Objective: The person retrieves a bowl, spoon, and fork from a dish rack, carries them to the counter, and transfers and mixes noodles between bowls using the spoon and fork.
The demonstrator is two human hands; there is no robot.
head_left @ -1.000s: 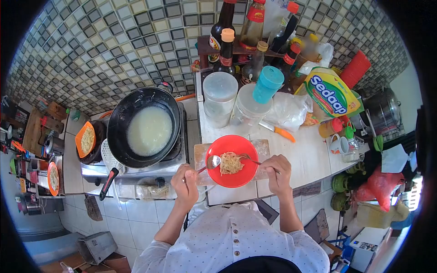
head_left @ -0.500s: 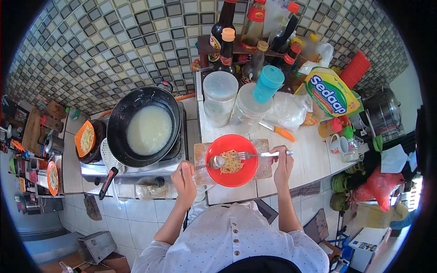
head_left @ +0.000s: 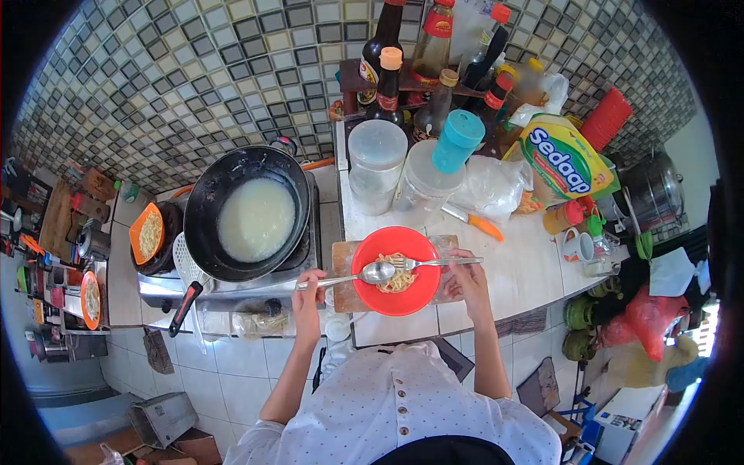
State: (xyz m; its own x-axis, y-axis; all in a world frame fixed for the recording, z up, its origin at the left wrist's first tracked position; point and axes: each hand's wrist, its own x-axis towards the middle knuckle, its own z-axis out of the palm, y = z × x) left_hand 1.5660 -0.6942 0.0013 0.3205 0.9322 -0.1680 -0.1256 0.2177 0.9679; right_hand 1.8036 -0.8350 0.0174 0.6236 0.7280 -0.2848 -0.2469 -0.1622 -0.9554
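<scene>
A red bowl [head_left: 374,291] holding a small heap of noodles [head_left: 397,280] rests on a wooden board [head_left: 341,271]. My left hand [head_left: 308,301] is closed on the handle of a metal spoon [head_left: 377,272], whose bowl lies over the left side of the noodles. From the right, my right hand [head_left: 470,287] grips a fork [head_left: 422,263] by its handle. The fork's tines reach the top of the noodles, close beside the spoon. Both utensils lie nearly level across the red bowl.
A black wok [head_left: 203,201] with cloudy liquid sits on the stove [head_left: 318,232] at left, beside a slotted spatula [head_left: 186,263]. Behind the red bowl are lidded jars [head_left: 376,163], bottles [head_left: 380,46] and an orange-handled knife [head_left: 486,227]. An orange plate [head_left: 139,232] of noodles stands far left.
The spoon has turned more level, its bowl moving right onto the noodles. The fork has shifted left, nearer the spoon. Both hands have moved slightly, with the right fingers loosening.
</scene>
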